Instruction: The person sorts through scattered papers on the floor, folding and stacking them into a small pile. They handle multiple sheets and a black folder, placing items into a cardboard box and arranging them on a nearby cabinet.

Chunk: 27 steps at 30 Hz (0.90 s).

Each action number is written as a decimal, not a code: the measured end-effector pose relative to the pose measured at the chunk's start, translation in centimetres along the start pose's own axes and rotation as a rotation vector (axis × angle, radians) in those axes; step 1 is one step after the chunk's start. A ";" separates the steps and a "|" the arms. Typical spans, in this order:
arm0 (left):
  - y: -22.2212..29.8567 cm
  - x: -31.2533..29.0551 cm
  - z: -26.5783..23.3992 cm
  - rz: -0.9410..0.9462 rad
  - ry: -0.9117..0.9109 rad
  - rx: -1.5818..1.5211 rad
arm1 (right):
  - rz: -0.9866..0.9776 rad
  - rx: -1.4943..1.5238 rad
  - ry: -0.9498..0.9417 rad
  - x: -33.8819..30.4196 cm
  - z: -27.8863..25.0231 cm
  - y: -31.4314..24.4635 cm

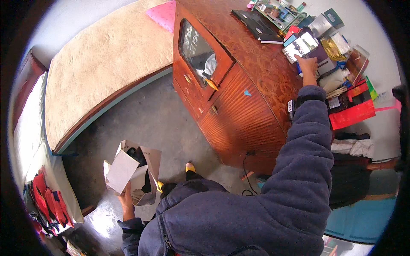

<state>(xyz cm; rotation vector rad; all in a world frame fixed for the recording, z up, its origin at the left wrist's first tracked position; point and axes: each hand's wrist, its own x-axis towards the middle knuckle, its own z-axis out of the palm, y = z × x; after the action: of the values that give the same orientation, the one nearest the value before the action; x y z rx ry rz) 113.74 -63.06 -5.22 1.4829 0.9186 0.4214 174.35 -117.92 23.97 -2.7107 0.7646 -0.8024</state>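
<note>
Low on the left, my left hand [126, 201] grips an opened light cardboard box [122, 171] from below, with its flaps standing up. Dark items and some pale, crumpled material show inside the box, too shaded to name. My right arm stretches out over the wooden cabinet top. There my right hand [308, 67] is closed at the lower edge of a phone [301, 46] with a bright screen; part of its grip is hidden. Behind the phone lie a dark purple booklet-like item and other small goods.
A brown cabinet [243, 115] with a glass-panelled door stands ahead. A black laptop [258, 26], a wire basket [282, 13] and a red bag [352, 113] crowd its top. The bed [106, 64] lies left; a black cable [245, 170] hangs near the floor.
</note>
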 end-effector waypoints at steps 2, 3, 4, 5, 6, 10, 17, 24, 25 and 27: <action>0.9 0.1 0.6 -0.044 -0.005 -0.026 | 0.008 -0.002 -0.029 0.5 0.4 0.2; 1.3 0.1 0.7 -0.098 -0.005 -0.044 | 0.010 -0.018 -0.033 0.8 0.6 0.4; 1.6 0.2 0.8 -0.104 -0.014 -0.091 | 0.012 -0.033 -0.035 1.2 0.8 0.5; 1.8 0.4 1.0 -0.138 -0.008 -0.067 | 0.012 -0.003 -0.046 1.6 0.8 0.7; 2.0 0.5 1.2 -0.124 -0.009 -0.068 | 0.011 0.027 -0.058 2.0 0.8 0.8; 2.6 1.2 2.1 -0.115 -0.013 -0.048 | 0.126 0.230 -0.060 3.0 0.1 1.0; 4.0 1.4 3.7 -0.094 -0.012 -0.073 | 0.043 0.296 -0.009 2.1 -0.7 0.8; 3.5 2.4 3.8 -0.075 -0.072 -0.084 | 0.048 0.312 -0.070 1.5 -0.7 0.4; 3.4 2.4 3.9 -0.082 -0.074 -0.093 | 0.050 0.323 -0.068 1.4 -0.8 0.5; 3.5 2.2 4.0 -0.055 -0.066 -0.115 | 0.056 0.336 -0.082 1.1 -0.9 0.6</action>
<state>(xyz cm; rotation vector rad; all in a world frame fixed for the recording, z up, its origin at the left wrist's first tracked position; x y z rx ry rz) 119.01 -63.68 -3.06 1.3562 0.8672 0.3762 174.40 -119.03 24.97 -2.3968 0.6209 -0.7288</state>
